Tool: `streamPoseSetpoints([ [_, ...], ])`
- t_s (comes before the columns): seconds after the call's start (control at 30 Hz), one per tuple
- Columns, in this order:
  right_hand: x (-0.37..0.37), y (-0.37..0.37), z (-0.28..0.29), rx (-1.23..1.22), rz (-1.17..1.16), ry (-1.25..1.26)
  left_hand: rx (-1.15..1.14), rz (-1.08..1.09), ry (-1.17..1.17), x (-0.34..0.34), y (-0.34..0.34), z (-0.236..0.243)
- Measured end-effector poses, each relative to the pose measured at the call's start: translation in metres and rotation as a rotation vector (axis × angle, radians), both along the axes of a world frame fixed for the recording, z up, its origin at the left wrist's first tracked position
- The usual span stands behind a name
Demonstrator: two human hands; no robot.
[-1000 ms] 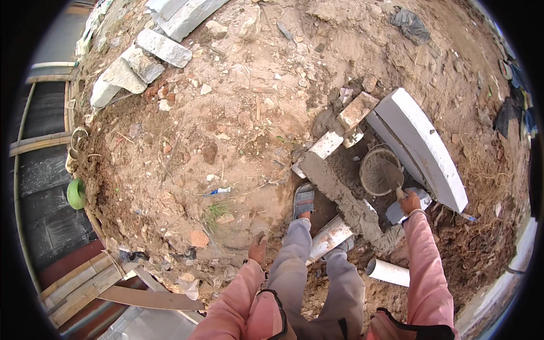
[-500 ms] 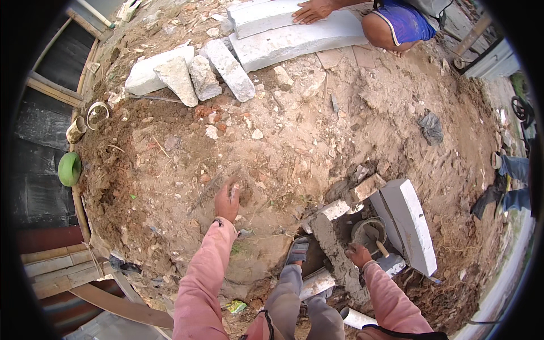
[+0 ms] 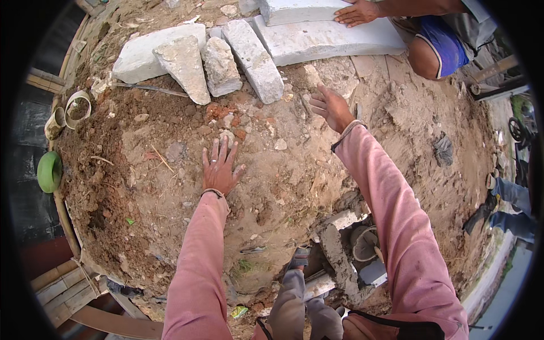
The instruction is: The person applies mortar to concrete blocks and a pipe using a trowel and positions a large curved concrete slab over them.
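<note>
My left hand [image 3: 220,169] is open, its fingers spread toward the dirt and pebbles, with nothing in it; a pale stone [image 3: 226,136] lies by its fingertips. Farther forward and to the right, my right hand [image 3: 331,107] is stretched out with its fingers apart, also bare. A whitish broken chunk [image 3: 310,75] lies just beyond its fingers. To the left of that hand rest a long rough block [image 3: 253,61], a stubby chunk [image 3: 221,67] and a wedge-shaped chunk [image 3: 184,68]. Whether either palm touches the ground I cannot tell.
Long white slabs [image 3: 328,42] lie at the back, with a co-worker's hand [image 3: 357,12] on the upper one. By my feet are a mortar-covered block wall [image 3: 339,258] and a bucket [image 3: 365,243], partly hidden by my right sleeve. A green round object [image 3: 50,171] stands at left.
My right hand has left the area by the bucket and reached far forward. My left hand has moved slightly forward with its fingers spreading. The view has shifted toward the stones.
</note>
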State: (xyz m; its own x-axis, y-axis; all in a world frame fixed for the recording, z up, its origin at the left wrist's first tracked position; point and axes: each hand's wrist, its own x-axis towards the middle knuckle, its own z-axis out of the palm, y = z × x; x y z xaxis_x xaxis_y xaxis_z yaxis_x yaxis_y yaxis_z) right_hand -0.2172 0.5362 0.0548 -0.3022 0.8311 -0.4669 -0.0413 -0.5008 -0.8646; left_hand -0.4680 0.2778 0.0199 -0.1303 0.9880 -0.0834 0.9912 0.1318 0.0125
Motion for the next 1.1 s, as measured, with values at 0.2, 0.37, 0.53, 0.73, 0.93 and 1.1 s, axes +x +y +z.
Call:
streamPoseSetpoints([
  [0.2,-0.070,0.103,-0.008,-0.049,-0.109,0.103,-0.012,0.015,-0.083,0.000,0.011,0.005],
  [0.37,-0.114,0.121,-0.038,-0.095,-0.304,0.102,-0.032,0.025,-0.120,-0.008,0.004,0.005],
  [0.53,-0.131,0.126,-0.038,-0.103,-0.336,0.361,-0.020,0.021,-0.145,-0.010,0.006,0.001],
  [0.73,-0.145,0.120,-0.044,-0.035,-0.382,0.520,-0.062,0.022,-0.133,-0.014,0.003,0.006],
  [0.93,-0.150,0.118,-0.041,-0.021,-0.462,0.369,-0.075,0.032,-0.126,-0.013,0.005,0.004],
  [1.1,-0.152,0.136,-0.047,0.029,-0.513,0.273,-0.058,0.033,-0.099,-0.008,0.010,0.000],
])
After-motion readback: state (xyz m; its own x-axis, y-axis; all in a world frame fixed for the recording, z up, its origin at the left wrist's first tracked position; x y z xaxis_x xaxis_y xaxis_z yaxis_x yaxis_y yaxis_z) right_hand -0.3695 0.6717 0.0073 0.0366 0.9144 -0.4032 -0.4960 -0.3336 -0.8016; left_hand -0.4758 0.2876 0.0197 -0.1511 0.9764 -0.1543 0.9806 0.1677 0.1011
